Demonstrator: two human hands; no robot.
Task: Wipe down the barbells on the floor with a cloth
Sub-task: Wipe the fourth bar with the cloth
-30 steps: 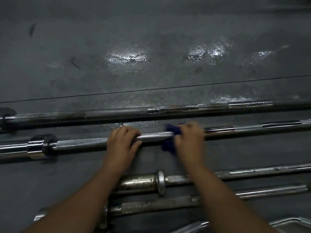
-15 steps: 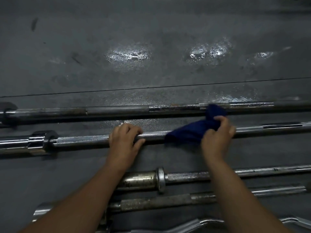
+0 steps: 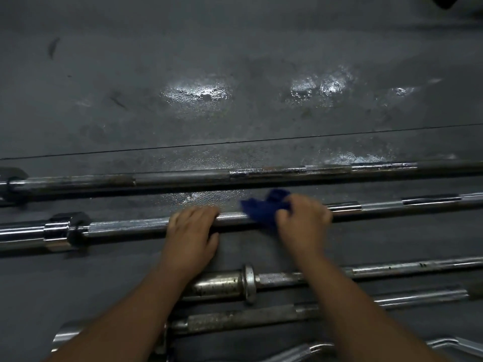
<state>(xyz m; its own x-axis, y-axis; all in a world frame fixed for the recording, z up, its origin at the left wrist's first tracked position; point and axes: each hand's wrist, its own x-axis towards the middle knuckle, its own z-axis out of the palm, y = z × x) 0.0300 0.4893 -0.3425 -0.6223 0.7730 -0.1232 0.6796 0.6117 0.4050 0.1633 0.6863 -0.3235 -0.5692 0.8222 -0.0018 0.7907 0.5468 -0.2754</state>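
A chrome barbell lies across the dark floor, second from the far side. My left hand grips its shaft near the middle, fingers curled over the top. Just to the right, my right hand holds a dark blue cloth bunched against the same shaft. The cloth sticks out to the left of my fingers and hides a short stretch of the bar. The hand is slightly blurred.
Another barbell lies parallel farther away. Nearer to me lie a rusty-sleeved bar, a dull knurled bar and a curved bar at the bottom right. The grey rubber floor beyond shows glare patches and a seam.
My right hand slid the cloth to the right along the bar, then back left toward my left hand. The left hand stayed in its grip on the shaft.
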